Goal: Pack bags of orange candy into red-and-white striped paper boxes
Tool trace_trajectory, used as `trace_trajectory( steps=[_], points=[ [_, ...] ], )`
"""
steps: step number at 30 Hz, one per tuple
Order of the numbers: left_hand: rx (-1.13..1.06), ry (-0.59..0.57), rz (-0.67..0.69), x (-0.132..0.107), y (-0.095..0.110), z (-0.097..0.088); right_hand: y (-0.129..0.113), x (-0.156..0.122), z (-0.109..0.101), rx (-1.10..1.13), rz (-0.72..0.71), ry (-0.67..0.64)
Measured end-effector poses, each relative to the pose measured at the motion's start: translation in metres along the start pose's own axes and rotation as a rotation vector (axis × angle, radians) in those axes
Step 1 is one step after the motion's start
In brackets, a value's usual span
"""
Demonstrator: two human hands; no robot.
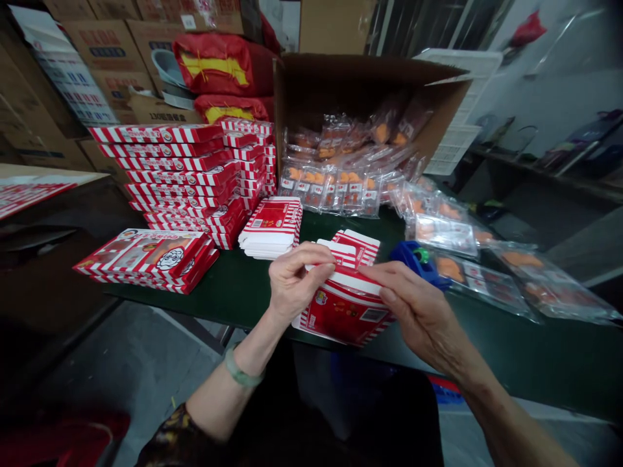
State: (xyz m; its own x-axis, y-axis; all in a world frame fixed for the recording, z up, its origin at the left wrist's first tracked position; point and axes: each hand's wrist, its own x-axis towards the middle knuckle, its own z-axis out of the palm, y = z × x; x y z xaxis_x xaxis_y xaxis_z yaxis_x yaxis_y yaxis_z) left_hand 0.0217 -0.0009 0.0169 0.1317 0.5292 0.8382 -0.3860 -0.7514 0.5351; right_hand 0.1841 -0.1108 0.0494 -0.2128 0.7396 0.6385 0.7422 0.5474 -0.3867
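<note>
A red-and-white striped carton (341,308) lies in front of me at the near edge of the dark green table, its printed panel facing up. My left hand (298,277) pinches the carton's upper edge at its left end, thumb against fingers. Gripping the right end of that same edge, my right hand (418,305) has its thumb and fingers closed on the flap. Another striped carton piece (361,245) lies just behind. A blue tape dispenser (419,263) with a green part stands beyond my right hand.
Flat cartons (270,224) are piled behind my left hand. Filled boxes (180,175) form tall stacks at the left, with a lower pile (146,256) in front. An open cardboard box (304,91) spills clear packets (335,185); more packets (479,279) lie along the right.
</note>
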Motion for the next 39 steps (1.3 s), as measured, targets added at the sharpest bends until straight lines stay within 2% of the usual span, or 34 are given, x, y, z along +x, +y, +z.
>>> trace_trajectory(
  steps=[4,7,9,12,15,19,23,25,29,33,39],
  points=[
    [0.120,0.033,0.128,-0.003,0.002,0.004,0.005,-0.006,0.002,-0.052,-0.081,0.012],
    [0.188,0.050,0.172,-0.001,0.004,0.003,0.005,-0.006,0.001,-0.023,0.007,0.122],
    [0.196,-0.036,0.156,0.005,0.007,-0.002,0.003,-0.003,-0.005,0.019,0.144,0.131],
    [0.161,-0.270,0.125,0.018,0.011,-0.012,-0.001,0.005,-0.017,0.065,0.241,0.000],
    [0.125,-0.367,0.112,0.027,0.011,-0.018,-0.005,0.012,-0.025,0.051,0.216,-0.081],
    [0.116,-0.407,0.152,0.035,0.008,-0.020,-0.009,0.011,-0.021,-0.097,0.108,-0.019],
    [0.128,-0.628,0.220,0.049,0.006,-0.026,-0.007,0.007,-0.015,-0.236,-0.060,-0.002],
    [0.144,-0.695,0.243,0.053,0.006,-0.030,-0.004,0.005,-0.013,-0.260,-0.133,0.018],
    [0.249,-0.602,0.337,0.042,0.013,-0.033,-0.001,-0.006,-0.009,-0.269,-0.189,0.119],
    [0.362,-0.502,0.392,0.020,0.020,-0.033,-0.001,-0.021,0.001,-0.185,-0.121,0.142],
    [0.296,-0.350,0.415,0.001,0.009,-0.025,0.009,-0.032,0.027,-0.097,-0.063,0.327]
  ],
)
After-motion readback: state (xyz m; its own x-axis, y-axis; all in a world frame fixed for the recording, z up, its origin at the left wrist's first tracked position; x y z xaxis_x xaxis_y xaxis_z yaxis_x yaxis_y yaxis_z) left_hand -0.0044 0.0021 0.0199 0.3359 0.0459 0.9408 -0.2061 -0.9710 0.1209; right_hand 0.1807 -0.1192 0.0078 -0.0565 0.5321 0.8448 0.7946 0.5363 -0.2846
